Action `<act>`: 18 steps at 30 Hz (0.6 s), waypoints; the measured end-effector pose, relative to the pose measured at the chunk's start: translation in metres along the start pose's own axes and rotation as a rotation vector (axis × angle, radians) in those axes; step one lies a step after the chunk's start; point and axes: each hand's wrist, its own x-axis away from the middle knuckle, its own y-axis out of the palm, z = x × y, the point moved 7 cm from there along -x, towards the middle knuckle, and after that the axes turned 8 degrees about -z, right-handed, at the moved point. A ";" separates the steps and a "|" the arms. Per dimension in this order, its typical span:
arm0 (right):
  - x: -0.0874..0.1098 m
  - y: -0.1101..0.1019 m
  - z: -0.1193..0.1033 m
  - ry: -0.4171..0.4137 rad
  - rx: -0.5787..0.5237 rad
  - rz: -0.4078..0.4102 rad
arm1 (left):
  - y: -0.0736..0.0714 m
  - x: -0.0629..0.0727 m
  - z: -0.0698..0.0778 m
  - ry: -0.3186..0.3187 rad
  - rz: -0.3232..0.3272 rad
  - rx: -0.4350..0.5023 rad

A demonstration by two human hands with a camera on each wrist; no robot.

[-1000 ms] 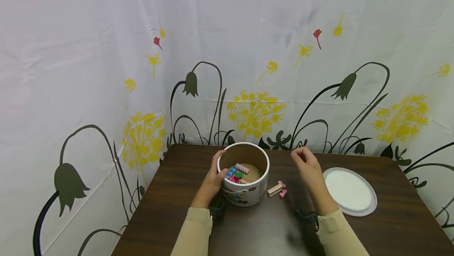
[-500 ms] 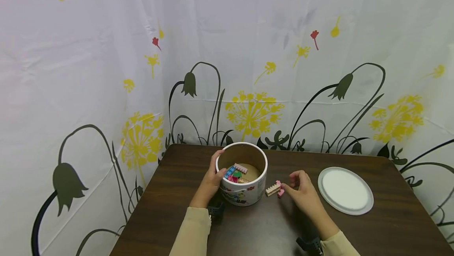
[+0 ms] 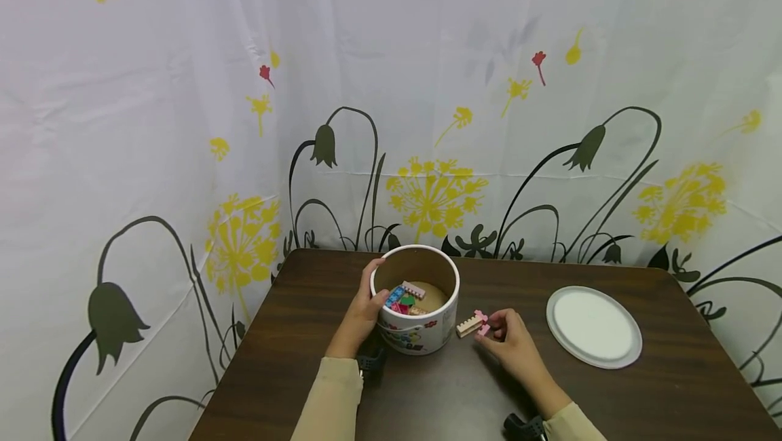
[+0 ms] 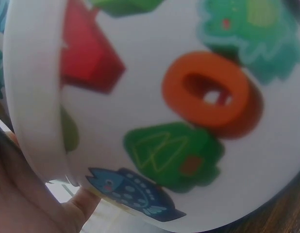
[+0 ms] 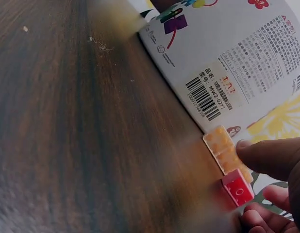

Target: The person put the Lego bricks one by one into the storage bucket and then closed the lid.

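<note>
Looking part-done: coloured bricks (image 3: 396, 297) in the bucket (image 3: 427, 338), beige brick (image 3: 468, 326) and pink bricks (image 3: 480, 317) left outside on the worktop (image 3: 421, 400) just beside it, lid (image 3: 594, 327) off, left hand (image 3: 360, 317) gripping the bucket, right hand (image 3: 514, 347) at the pink bricks, can't tell if pinching.

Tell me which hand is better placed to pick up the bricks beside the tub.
Probably the right hand: it is right beside the cream brick and pink bricks. The left hand is across the tub, holding it.
</note>
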 end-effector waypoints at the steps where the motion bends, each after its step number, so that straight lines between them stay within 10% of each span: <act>1: 0.000 0.000 -0.001 -0.006 0.001 0.000 | 0.000 0.000 0.001 -0.002 0.000 0.001; 18: -0.002 0.002 0.001 0.029 0.108 -0.031 | -0.001 0.001 0.001 -0.018 0.007 -0.008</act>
